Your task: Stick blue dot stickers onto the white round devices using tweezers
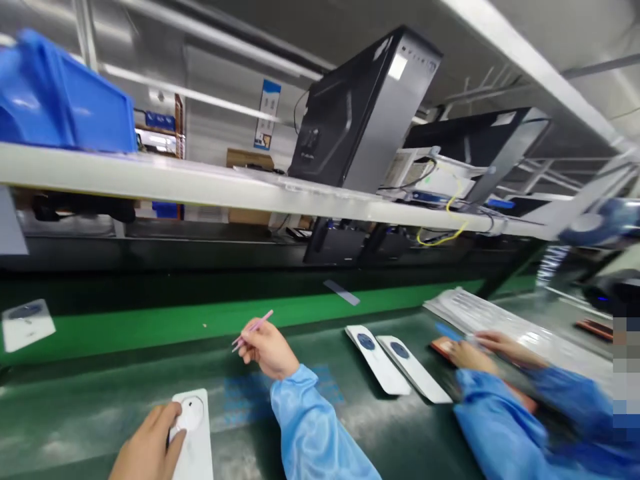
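My left hand (150,443) is at the lower left, its thumb and fingers gripping the left edge of a white phone back cover (195,453). That cover has rounded corners and a pale ring near its top; its lower end runs out of view. In my right hand (270,350), fingers pinched, are thin pink tweezers (261,321), held above the green bench apart from the cover. Faint blue strips (235,400) lie on the mat below my right wrist. Right of my sleeve lie two white covers with dark round patches, the nearer-left cover (383,367) and another cover (420,373).
At right, a co-worker's hands (475,357) in blue sleeves handle an orange-brown piece (443,347). Clear plastic trays (490,317) lie behind them. A shelf (200,183) crosses above the bench, bearing a blue bin (90,100) and black computer case (340,113). A white card (27,330) sits far left.
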`<state>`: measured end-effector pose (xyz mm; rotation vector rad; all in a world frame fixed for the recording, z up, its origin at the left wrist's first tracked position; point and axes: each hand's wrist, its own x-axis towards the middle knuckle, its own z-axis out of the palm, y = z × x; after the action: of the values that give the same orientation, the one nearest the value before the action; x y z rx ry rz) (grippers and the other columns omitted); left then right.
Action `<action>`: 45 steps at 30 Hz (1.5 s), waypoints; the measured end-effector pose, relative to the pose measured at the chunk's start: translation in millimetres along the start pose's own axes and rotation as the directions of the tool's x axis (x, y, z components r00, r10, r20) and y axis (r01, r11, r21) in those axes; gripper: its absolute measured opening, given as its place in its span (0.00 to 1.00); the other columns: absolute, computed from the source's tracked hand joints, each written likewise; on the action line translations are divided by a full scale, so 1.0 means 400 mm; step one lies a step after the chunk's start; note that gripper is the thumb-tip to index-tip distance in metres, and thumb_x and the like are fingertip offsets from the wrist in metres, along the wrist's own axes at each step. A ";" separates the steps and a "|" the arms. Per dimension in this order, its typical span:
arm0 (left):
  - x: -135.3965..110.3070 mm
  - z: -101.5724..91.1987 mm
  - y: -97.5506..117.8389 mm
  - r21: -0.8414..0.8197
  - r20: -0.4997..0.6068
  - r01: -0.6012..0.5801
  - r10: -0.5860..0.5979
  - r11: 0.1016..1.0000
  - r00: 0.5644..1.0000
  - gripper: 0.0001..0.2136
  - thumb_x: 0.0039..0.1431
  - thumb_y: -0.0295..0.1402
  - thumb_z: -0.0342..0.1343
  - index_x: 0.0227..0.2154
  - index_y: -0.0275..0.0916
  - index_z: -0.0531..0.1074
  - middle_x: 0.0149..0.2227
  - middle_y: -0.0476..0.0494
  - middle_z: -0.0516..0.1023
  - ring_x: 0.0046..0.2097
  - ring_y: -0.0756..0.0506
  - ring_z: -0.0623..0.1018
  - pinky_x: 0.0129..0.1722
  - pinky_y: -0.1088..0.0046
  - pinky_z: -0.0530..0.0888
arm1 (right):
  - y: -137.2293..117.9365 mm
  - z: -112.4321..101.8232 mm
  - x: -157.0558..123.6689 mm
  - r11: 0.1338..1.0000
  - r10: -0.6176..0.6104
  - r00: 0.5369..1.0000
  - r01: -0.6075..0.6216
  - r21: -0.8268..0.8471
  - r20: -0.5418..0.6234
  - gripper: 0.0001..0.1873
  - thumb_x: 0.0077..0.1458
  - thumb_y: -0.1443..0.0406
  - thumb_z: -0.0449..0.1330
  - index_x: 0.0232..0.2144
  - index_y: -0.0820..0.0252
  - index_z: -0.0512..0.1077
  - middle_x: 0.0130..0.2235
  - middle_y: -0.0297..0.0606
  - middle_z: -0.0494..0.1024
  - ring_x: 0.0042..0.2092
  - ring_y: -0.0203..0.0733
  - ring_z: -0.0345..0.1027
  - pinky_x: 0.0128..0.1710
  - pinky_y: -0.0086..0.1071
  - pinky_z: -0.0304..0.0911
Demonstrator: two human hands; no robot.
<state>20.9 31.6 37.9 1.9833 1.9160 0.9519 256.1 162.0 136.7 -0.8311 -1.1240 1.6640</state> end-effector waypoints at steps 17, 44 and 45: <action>0.026 -0.088 0.074 0.259 0.371 -0.210 0.104 0.943 0.923 0.19 0.60 0.43 0.51 0.46 0.57 0.85 0.58 0.46 0.84 0.65 0.29 0.76 0.56 0.48 0.73 | 0.059 -0.029 -0.111 0.888 0.277 0.949 -0.313 -0.336 -0.152 0.14 0.53 0.65 0.71 0.27 0.59 0.67 0.21 0.30 0.76 0.20 0.32 0.69 0.21 0.24 0.66; 0.025 -0.106 0.080 0.072 0.402 -0.236 0.189 0.969 0.896 0.17 0.62 0.38 0.49 0.42 0.49 0.84 0.59 0.39 0.82 0.67 0.22 0.73 0.60 0.27 0.71 | 0.085 0.007 -0.120 0.807 0.417 0.906 -0.405 -0.430 -0.071 0.16 0.54 0.63 0.73 0.25 0.61 0.70 0.21 0.33 0.78 0.20 0.31 0.69 0.21 0.23 0.66; 0.025 -0.106 0.080 0.071 0.406 -0.235 0.187 0.970 0.894 0.16 0.62 0.39 0.50 0.41 0.50 0.84 0.59 0.40 0.82 0.67 0.22 0.73 0.60 0.27 0.70 | 0.085 0.007 -0.120 0.806 0.419 0.906 -0.404 -0.432 -0.065 0.16 0.54 0.63 0.74 0.25 0.62 0.70 0.21 0.33 0.78 0.20 0.31 0.69 0.21 0.23 0.66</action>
<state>21.4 25.7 91.8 2.2763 1.5867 0.4321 258.8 111.0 107.4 -1.4262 -1.4462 1.7999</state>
